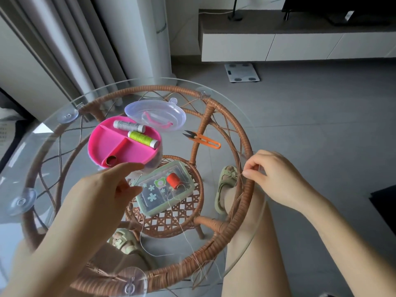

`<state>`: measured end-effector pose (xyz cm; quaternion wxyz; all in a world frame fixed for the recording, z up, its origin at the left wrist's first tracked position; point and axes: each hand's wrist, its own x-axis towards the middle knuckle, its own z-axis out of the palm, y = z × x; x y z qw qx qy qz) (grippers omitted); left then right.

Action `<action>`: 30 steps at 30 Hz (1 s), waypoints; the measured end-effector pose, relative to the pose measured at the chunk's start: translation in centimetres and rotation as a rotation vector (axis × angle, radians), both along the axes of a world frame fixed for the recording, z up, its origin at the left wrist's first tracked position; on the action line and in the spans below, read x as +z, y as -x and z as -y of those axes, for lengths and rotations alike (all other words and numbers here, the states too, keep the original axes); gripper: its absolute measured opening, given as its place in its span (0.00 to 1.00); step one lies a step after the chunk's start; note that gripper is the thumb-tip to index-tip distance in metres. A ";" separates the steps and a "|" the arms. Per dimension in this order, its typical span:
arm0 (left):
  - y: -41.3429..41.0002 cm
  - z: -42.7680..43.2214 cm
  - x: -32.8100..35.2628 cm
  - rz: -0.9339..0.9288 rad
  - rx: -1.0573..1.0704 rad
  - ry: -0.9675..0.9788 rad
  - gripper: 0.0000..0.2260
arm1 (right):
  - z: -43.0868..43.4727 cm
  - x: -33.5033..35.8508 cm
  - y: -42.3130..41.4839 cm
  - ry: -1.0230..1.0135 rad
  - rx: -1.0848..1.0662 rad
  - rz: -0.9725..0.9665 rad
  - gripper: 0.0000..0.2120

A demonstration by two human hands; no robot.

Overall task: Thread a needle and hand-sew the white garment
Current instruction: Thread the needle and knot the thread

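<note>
On the round glass table top (53,129) over its woven rattan frame (246,146), the sewing materials were laid out as follows. At ten o'clock stood a round pink plastic tray with dividers (107,140), holding a grey thread spool (128,126), a lime-green thread spool (142,139) and a small brass-coloured ring (111,160). At twelve o'clock its clear plastic lid (154,113) rested tilted against the tray's far edge. At one o'clock lay orange-handled thread snips (203,139), blades pointing towards the lid. Near the centre lay a clear rectangular box with flower stickers (154,196), with an orange-red thread spool (174,179) at its far end; whether the spool sat in or on the box could not be told.

The right hand (270,174) was at three o'clock, at the table's rim, thumb and forefinger pinching a fine pale thread (141,232). The thread trailed in loose loops across the glass from the centre towards six o'clock.

The left hand (107,189) was raised at seven o'clock, just beside the box, fingers curled inward — whether they gripped anything could not be told. A needle was too small to make out.
</note>
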<state>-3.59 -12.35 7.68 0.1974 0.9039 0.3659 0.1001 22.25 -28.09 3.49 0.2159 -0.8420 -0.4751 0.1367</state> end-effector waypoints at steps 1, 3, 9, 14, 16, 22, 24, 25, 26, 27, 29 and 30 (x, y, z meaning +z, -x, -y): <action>-0.2 0.0 0.0 0.005 -0.009 0.004 0.17 | 0.2 0.6 -0.1 -0.042 0.001 -0.019 0.06; -0.7 0.1 0.1 0.026 -0.003 0.016 0.16 | 0.8 2.3 -0.1 -0.095 0.008 -0.047 0.07; -1.4 0.1 0.2 0.034 -0.022 -0.002 0.09 | 1.4 6.0 -0.1 -0.062 0.020 -0.194 0.08; -1.2 0.2 0.5 0.092 -0.051 -0.014 0.06 | 0.9 7.4 -0.3 -0.078 -0.058 -0.553 0.09; -1.2 0.2 0.9 0.125 -0.057 -0.038 0.06 | 0.7 7.9 -0.4 -0.054 -0.090 -0.679 0.10; -2.7 2.0 3.3 0.269 -0.091 -0.075 0.04 | -0.2 9.4 0.5 -0.065 -0.193 -0.992 0.11; -3.1 2.7 3.8 0.322 -0.095 -0.092 0.03 | -0.4 9.7 1.1 -0.154 -0.243 -1.079 0.08; -3.3 3.1 3.9 0.352 -0.097 -0.101 0.03 | -0.5 9.9 1.5 -0.198 -0.259 -1.115 0.07; -3.4 3.5 3.9 0.387 -0.094 -0.101 0.02 | -0.6 10.1 1.9 -0.234 -0.266 -1.141 0.06; -3.7 3.9 3.7 0.431 -0.088 -0.084 0.01 | -0.7 10.3 2.3 -0.264 -0.267 -1.157 0.05; -4.0 4.6 3.2 0.512 -0.067 -0.008 0.06 | -1.0 10.9 3.3 -0.316 -0.256 -1.176 0.06; -4.2 5.0 2.9 0.540 -0.058 0.028 0.09 | -1.1 11.2 3.8 -0.336 -0.246 -1.181 0.07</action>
